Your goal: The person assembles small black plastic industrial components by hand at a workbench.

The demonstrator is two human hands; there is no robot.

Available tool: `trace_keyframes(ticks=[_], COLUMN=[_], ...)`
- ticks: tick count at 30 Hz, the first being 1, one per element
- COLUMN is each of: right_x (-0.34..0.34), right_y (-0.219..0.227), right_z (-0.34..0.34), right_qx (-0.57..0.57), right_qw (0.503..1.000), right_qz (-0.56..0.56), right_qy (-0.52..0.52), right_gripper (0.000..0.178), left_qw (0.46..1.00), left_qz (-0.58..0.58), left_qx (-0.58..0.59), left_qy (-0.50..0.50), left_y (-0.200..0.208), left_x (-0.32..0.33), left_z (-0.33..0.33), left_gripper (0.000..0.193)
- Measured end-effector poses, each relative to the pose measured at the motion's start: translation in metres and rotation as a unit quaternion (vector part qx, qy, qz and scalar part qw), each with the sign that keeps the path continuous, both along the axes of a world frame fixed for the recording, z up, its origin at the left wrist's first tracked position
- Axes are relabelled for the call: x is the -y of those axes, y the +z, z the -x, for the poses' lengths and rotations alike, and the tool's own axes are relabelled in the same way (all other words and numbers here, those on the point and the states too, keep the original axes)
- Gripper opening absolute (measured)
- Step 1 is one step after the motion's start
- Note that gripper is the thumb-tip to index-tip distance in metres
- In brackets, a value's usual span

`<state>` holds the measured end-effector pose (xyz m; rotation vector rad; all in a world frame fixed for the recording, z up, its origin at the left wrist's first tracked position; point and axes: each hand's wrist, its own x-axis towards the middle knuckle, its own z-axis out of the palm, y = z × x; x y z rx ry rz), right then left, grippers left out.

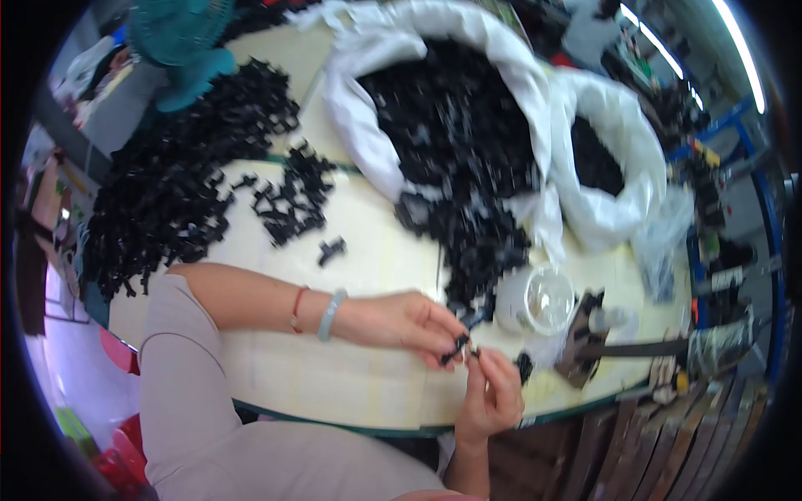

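Note:
My left hand (401, 326) reaches across from the left above the table, its fingers closed on a small black plastic part (454, 351). Close by, the thumb and fingertips of my right hand (494, 394) pinch a tiny dark piece (474, 353) against or right beside that part. Blur hides whether the two are joined. Just beyond my fingers, a heap of loose black pieces (480, 242) spills from a large white sack (355, 117) onto the table. A single black part (332, 250) lies apart, beyond my left forearm.
A big pile of black parts (167, 192) covers the table's left side, with a teal fan (175, 50) behind it. To the right stand a second white sack (643, 175), a clear plastic tub (549, 301) and a dark bracket-like tool with a long bar (635, 349).

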<state>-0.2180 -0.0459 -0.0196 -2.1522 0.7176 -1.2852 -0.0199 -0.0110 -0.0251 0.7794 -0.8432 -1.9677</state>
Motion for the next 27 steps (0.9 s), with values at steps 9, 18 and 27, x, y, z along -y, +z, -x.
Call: trace_keyframes(ticks=[9,18,27], right_x=[0.009,0.004,0.01], right_y=[0.006,0.004,0.002], right_z=[-0.008,-0.005,-0.009], right_qx=[0.003,-0.009,-0.007], right_qw=[1.0,0.998,0.999], right_qz=[-0.017,-0.051,-0.026], right_qy=[0.025,0.017,0.035], right_gripper=[0.023,0.022,0.026], left_qw=[0.998,0.998,0.998], left_qz=[-0.045,-0.047,-0.04], left_qx=[0.038,0.03,0.037], left_qy=[0.013,0.004,0.013], left_y=[0.015,0.013,0.013], left_x=[0.006,0.002,0.003], left_z=[-0.01,-0.007,-0.007], left_gripper=[0.031,0.032,0.032])
